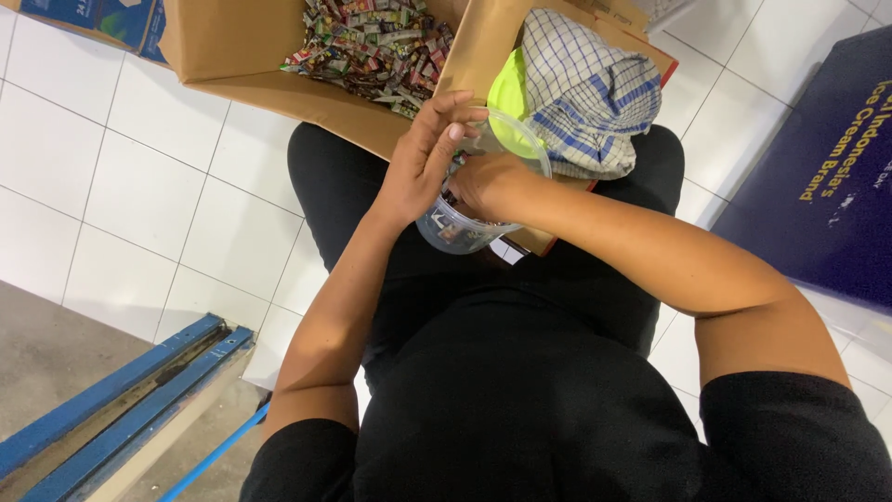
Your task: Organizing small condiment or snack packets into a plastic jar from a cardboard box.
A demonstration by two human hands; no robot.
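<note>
A clear plastic tub (465, 228) rests on my lap, partly filled with small wrapped sweets. My left hand (426, 158) wraps around its near-left side, fingers curled over the rim. My right hand (488, 184) is pushed into the tub's mouth, fingers hidden inside, so I cannot tell what it holds. Just beyond stands an open cardboard box (232, 56) with a heap of small colourful wrapped sweets (372, 42).
A checked blue-and-white cloth (581, 93) and a yellow-green piece (508, 93) lie on the box's right flap. A dark blue carton (818, 177) stands at right. White floor tiles surround me; a blue metal rail (121, 400) runs at lower left.
</note>
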